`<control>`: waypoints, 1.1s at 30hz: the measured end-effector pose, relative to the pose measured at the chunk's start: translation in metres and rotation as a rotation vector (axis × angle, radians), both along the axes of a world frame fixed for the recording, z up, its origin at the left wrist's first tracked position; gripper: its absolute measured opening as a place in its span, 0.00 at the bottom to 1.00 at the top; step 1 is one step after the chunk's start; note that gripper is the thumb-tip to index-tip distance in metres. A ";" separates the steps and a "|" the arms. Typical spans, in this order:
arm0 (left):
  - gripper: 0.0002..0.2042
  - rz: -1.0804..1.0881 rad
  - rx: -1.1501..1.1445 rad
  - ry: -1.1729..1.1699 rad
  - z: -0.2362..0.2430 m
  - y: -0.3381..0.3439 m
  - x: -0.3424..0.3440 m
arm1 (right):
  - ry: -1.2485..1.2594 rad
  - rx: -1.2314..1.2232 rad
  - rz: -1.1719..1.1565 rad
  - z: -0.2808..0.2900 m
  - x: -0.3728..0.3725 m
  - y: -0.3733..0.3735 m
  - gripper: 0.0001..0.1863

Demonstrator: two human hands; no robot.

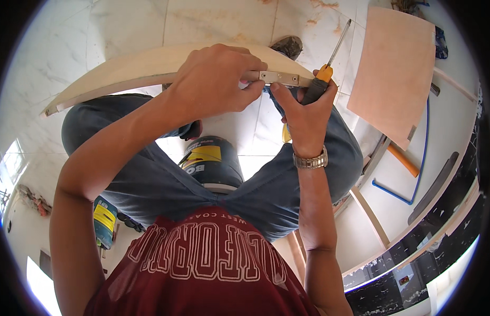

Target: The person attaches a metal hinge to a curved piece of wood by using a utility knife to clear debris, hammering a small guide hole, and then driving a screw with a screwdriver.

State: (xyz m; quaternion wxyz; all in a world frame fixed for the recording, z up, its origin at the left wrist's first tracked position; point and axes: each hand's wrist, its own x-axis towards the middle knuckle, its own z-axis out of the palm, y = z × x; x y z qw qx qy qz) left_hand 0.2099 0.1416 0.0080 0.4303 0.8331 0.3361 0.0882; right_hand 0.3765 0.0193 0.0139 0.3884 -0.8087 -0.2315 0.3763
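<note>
Across my knees rests a pale wooden board (134, 68) with a curved outline, its narrow edge turned up toward me. A small metal plate (279, 78) with screw holes lies along that edge; a screw head shows near its right end. My left hand (218, 79) is closed at the plate's left end, thumb and forefinger pinched; whatever is between them is hidden. In my right hand (310, 113) is a screwdriver (324, 73) with a yellow and black handle, its shaft pointing up and away. The right thumb touches the board's edge beside the plate.
Between my legs stands a dark bucket (216, 160) with a yellow label; another labelled container (104, 221) is at left. At right are a flat wooden panel (395, 68), an orange handle (403, 160), a blue bent rod (395, 195) and wooden strips (370, 216).
</note>
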 end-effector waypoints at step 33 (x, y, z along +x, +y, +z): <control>0.17 0.013 0.029 -0.015 0.005 0.008 0.000 | -0.150 0.010 0.289 0.059 0.021 -0.012 0.35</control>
